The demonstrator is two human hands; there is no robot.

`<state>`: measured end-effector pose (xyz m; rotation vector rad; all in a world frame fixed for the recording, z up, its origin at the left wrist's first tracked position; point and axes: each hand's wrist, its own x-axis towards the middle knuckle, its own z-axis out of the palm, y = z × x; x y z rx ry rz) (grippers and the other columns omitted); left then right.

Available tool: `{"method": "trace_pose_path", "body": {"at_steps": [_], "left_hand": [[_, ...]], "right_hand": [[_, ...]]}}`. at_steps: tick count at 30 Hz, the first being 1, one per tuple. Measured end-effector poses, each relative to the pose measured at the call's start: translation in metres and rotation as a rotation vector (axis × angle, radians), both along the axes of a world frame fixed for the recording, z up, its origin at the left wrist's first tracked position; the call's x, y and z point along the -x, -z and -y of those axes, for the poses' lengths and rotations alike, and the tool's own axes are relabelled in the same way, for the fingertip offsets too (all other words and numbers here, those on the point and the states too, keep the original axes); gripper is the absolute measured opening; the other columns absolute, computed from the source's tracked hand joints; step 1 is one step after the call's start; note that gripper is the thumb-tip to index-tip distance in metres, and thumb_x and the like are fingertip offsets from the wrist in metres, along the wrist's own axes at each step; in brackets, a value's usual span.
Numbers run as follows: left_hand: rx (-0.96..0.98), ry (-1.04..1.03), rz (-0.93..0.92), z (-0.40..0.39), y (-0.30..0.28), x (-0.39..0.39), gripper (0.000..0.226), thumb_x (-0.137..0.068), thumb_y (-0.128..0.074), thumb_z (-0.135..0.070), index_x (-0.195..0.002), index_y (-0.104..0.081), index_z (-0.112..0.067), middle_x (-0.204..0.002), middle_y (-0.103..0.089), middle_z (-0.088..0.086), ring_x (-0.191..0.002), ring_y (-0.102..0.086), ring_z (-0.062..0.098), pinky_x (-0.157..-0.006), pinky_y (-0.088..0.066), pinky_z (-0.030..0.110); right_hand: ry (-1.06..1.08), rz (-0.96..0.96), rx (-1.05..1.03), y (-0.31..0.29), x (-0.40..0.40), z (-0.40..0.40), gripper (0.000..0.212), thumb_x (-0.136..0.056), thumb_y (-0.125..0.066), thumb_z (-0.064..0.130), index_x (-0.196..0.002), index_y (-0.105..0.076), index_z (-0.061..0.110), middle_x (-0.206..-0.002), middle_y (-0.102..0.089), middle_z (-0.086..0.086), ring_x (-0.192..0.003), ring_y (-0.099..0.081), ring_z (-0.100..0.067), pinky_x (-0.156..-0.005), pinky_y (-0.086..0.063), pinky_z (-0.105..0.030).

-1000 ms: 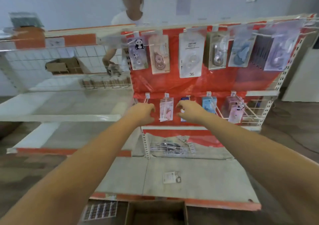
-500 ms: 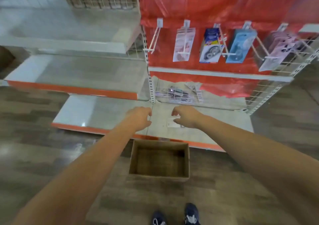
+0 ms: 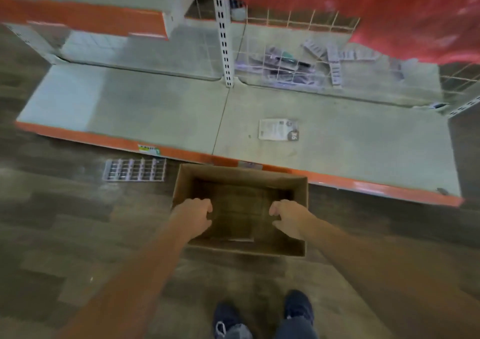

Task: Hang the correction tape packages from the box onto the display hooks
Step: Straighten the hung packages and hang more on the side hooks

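An open brown cardboard box (image 3: 296, 190) stands on the floor in front of the bottom shelf. Its dark inside shows no packages that I can make out. My left hand (image 3: 193, 216) hovers over the box's left side, fingers loosely curled, holding nothing. Over the right side is my right hand (image 3: 288, 217), fingers also curled and empty. One white correction tape package (image 3: 278, 129) lies flat on the bottom shelf (image 3: 155, 115) beyond the box. The display hooks are out of view above.
A clear ridged strip (image 3: 135, 170) lies on the wooden floor left of the box. Behind a wire grid (image 3: 298, 21) at the shelf's back lie several loose packets and label strips (image 3: 283, 65). A red sheet (image 3: 402, 13) hangs at upper right. My shoes (image 3: 262, 315) stand below the box.
My view tilted down from the hooks to the floor. Both hands dropped from the hanging packages to just above the open box, still empty.
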<state>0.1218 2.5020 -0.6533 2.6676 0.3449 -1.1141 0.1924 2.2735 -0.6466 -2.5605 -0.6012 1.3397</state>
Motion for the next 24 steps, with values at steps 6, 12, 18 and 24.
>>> {"method": "trace_pose_path", "body": {"at_steps": [6,12,18,24], "left_hand": [[0.018,-0.073,-0.132,0.004,0.083,0.006,0.031,-0.095,-0.052,-0.028,-0.126,-0.049,-0.021,-0.119,-0.055,0.003,-0.107,-0.055,0.021,-0.092,-0.048,0.034],[0.028,-0.095,-0.138,0.009,0.141,-0.007,0.035,-0.093,-0.056,-0.025,-0.127,-0.051,-0.020,-0.123,-0.057,0.003,-0.110,-0.055,0.020,-0.091,-0.049,0.034],[-0.094,0.043,-0.169,-0.001,0.227,-0.026,0.034,-0.098,-0.045,-0.021,-0.131,-0.048,-0.013,-0.129,-0.054,0.011,-0.117,-0.053,0.028,-0.092,-0.046,0.037],[-0.106,0.191,-0.309,-0.019,0.290,-0.036,0.038,-0.099,-0.045,-0.022,-0.136,-0.045,-0.012,-0.138,-0.049,0.012,-0.125,-0.048,0.027,-0.098,-0.042,0.035]], "right_hand": [[0.060,-0.101,0.077,0.091,0.004,0.012,0.031,-0.098,-0.046,0.019,-0.128,-0.050,0.016,-0.132,-0.048,-0.006,-0.118,-0.050,-0.023,-0.102,-0.043,-0.033],[0.021,-0.121,0.044,0.150,0.002,0.000,0.037,-0.097,-0.049,0.020,-0.134,-0.048,0.016,-0.134,-0.049,-0.005,-0.121,-0.049,-0.022,-0.103,-0.042,-0.033],[-0.164,-0.209,-0.020,0.246,0.009,-0.046,0.037,-0.095,-0.053,0.018,-0.131,-0.048,0.008,-0.132,-0.051,-0.012,-0.116,-0.051,-0.027,-0.092,-0.043,-0.033],[-0.437,-0.232,0.043,0.304,0.026,-0.083,0.039,-0.097,-0.050,0.017,-0.133,-0.047,0.002,-0.133,-0.048,-0.017,-0.119,-0.050,-0.031,-0.091,-0.043,-0.035]]}}
